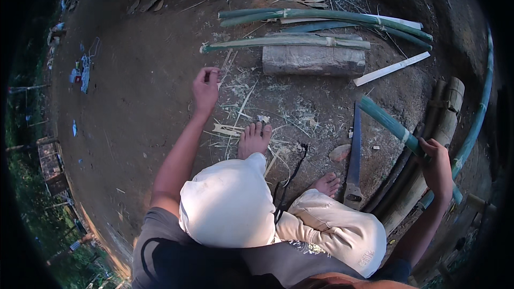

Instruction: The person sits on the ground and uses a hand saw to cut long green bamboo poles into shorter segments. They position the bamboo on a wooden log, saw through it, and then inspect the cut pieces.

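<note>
My right hand (436, 166) is closed around a green bamboo pole (386, 120), which slants from the middle right down past my wrist. Out over the ground on the left, my left hand (205, 92) has its fingers curled in. Whether anything small sits between them cannot be made out. Thin pale bamboo strips (227, 64) lie just beside its fingertips. A handsaw (354, 147) rests on the soil by my right foot, its handle toward me and its blade pointing away.
Ahead, split green bamboo pieces (316, 17) lie beyond a short log (313, 60), with another length (241, 44) along its top. A pale slat (393, 68) is right of it. Thick poles (447, 112) and a long bamboo (478, 120) flank my right. Shavings (289, 104) litter the ground.
</note>
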`<state>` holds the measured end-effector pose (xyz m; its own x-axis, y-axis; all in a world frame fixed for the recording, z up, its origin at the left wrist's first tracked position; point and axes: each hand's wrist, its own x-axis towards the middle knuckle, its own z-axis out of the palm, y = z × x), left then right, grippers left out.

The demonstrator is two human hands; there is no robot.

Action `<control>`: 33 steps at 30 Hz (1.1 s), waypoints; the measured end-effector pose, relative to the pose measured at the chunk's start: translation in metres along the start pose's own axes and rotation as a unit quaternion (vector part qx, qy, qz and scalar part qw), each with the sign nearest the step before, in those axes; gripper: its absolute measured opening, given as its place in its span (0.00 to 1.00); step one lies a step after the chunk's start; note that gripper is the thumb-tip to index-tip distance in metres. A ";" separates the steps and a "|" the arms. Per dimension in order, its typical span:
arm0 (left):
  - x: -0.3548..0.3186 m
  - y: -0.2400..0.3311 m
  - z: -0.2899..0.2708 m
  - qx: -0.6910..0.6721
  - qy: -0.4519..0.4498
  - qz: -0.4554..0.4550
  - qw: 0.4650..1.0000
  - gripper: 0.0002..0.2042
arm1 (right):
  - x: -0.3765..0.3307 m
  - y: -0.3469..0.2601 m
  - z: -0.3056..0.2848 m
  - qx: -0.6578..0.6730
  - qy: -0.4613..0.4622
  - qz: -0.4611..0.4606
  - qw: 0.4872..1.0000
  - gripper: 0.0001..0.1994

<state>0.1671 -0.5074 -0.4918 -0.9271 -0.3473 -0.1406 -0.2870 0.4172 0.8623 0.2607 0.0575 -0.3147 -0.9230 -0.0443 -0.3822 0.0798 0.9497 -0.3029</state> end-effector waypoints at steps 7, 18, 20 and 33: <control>0.092 -0.067 -0.015 -0.187 0.163 -0.138 0.959 0.18 | 0.174 -0.199 0.056 -0.097 0.058 -0.280 0.953 0.23; 0.114 -0.039 -0.001 -0.336 -0.086 -0.153 0.925 0.18 | 0.288 -0.261 0.145 -0.144 0.054 -0.313 0.937 0.23; 0.105 -0.036 0.005 -0.322 -0.072 -0.151 0.932 0.19 | 0.285 -0.256 0.154 -0.135 0.062 -0.297 0.943 0.23; 0.082 -0.035 0.017 -0.268 -0.018 -0.127 0.955 0.20 | 0.251 -0.112 0.090 -0.111 0.294 -0.067 0.947 0.24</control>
<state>0.0972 -0.5368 -0.5419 -0.8548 -0.3463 -0.3865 -0.3485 -0.1689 0.9220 0.0537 -0.0877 -0.4557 -0.9745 -0.0514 0.2186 -0.0745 0.9923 -0.0986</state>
